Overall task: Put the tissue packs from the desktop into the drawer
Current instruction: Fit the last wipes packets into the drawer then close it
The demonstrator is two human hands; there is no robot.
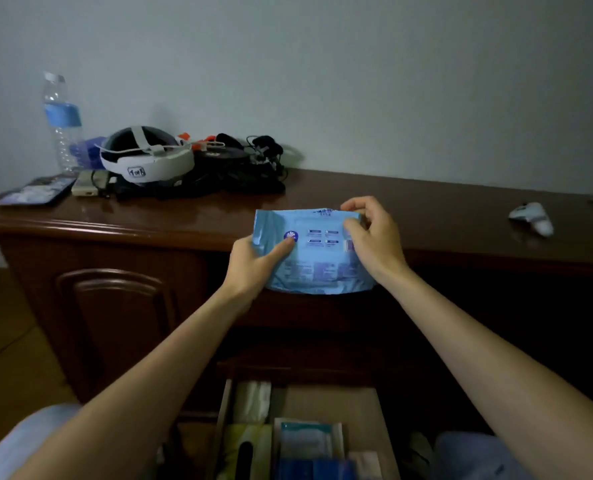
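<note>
A light blue tissue pack (317, 258) is held up in front of the dark wooden desk's (426, 216) front edge, its printed back toward me. My left hand (253, 263) grips its left side, thumb on the face. My right hand (374, 233) pinches its upper right corner. Below, the drawer (368, 417) stands open and holds several packs: a white one (251, 401) at the back left, a green one (245, 448), a teal-and-white one (309, 439) and a blue one (314, 471) at the front.
On the desktop's left stand a water bottle (61, 123), a white headset (146, 155), a tangle of black cables (239, 168), a phone (37, 194) and a beige remote (85, 187). A small white controller (532, 218) lies at the right. My knees flank the drawer.
</note>
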